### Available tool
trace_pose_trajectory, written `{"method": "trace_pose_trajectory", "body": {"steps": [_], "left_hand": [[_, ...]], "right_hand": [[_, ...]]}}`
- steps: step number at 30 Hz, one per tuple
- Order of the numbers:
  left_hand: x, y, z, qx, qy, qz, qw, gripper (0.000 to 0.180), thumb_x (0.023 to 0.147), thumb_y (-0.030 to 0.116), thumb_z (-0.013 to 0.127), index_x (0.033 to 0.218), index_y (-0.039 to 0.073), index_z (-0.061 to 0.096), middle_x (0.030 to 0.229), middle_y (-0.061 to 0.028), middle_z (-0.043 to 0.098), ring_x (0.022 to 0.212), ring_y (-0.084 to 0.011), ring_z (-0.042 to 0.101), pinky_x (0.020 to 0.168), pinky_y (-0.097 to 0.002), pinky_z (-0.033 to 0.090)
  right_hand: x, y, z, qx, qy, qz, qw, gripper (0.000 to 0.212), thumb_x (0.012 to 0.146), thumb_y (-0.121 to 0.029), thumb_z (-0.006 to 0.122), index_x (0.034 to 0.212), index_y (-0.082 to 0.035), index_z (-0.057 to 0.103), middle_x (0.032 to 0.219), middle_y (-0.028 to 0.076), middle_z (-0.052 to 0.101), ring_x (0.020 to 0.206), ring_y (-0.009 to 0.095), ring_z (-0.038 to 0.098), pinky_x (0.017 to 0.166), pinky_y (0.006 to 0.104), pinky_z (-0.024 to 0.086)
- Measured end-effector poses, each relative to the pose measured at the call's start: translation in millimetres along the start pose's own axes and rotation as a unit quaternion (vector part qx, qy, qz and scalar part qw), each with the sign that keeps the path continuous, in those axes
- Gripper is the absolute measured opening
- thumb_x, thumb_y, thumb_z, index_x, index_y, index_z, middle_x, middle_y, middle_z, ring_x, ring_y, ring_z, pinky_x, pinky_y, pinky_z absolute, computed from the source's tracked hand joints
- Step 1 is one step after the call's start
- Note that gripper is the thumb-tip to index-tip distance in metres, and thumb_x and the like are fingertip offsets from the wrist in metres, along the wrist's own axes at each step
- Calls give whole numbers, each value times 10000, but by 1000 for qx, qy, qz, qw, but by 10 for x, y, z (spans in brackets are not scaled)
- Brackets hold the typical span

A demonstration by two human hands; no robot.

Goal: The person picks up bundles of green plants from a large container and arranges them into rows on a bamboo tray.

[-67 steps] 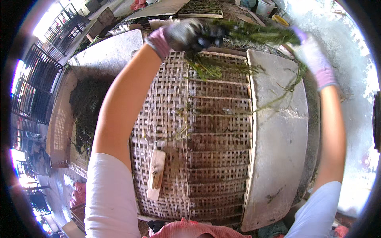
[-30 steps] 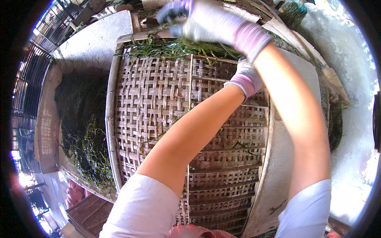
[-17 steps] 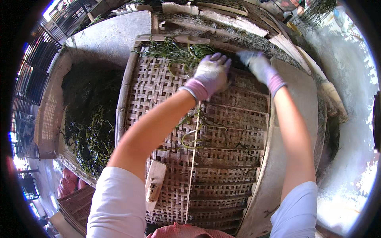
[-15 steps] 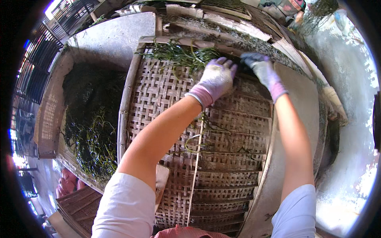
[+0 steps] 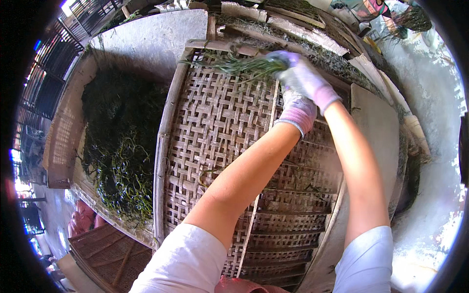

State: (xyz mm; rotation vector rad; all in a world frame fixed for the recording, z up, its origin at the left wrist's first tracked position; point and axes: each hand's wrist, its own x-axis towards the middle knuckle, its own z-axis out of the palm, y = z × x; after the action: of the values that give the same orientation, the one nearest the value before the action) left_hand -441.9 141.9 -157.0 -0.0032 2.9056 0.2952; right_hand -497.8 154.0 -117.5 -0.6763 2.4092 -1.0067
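Observation:
Long wet green strands (image 5: pixel 234 64), seaweed by their look, stretch along the far edge of a woven bamboo rack (image 5: pixel 215 117). Their right-hand end meets my gloved right hand (image 5: pixel 305 78), whose fingers, smeared by motion, look closed round the bunch. Just below and overlapping it is my left hand (image 5: pixel 297 105), also in a white and lilac glove. The left fingers are hidden behind the right hand, so their grip cannot be seen. Under my wrists the slatted part of the rack (image 5: pixel 288 205) shows a few stray strands.
Left of the rack, a trough (image 5: pixel 63 146) holds a heap of dark green strands (image 5: pixel 124 166). A pale board (image 5: pixel 376 127) lies on the right. Wooden planks (image 5: pixel 312 36) run behind. At the upper right, another person (image 5: pixel 373 9) is near a green bundle (image 5: pixel 413 19).
My left hand has moved right, off the strands and under my right hand. My right hand has moved left, onto the strands' end. The strands have shifted slightly right.

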Motion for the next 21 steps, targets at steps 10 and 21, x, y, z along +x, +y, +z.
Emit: {"method": "trace_pose_trajectory", "body": {"steps": [10, 21], "left_hand": [[-7, 8, -214, 74, 50, 39, 995, 227, 775, 248, 570, 898, 125, 716, 962, -94, 682, 914, -239, 649, 769, -338, 490], [-156, 934, -421, 73, -52, 115, 989, 320, 845, 256, 545, 1080, 68, 654, 1169, -157, 599, 1101, -322, 547, 974, -485, 359]], "right_hand": [[-404, 1210, -525, -193, 226, -146, 944, 527, 751, -107, 633, 1257, -200, 518, 1171, 112, 598, 1098, 212, 550, 1014, 343, 316], [-1033, 1935, -966, 201, 374, -127, 896, 399, 766, 3, 652, 1156, -8, 568, 1100, 54, 617, 987, 140, 582, 877, 256, 455]]}}
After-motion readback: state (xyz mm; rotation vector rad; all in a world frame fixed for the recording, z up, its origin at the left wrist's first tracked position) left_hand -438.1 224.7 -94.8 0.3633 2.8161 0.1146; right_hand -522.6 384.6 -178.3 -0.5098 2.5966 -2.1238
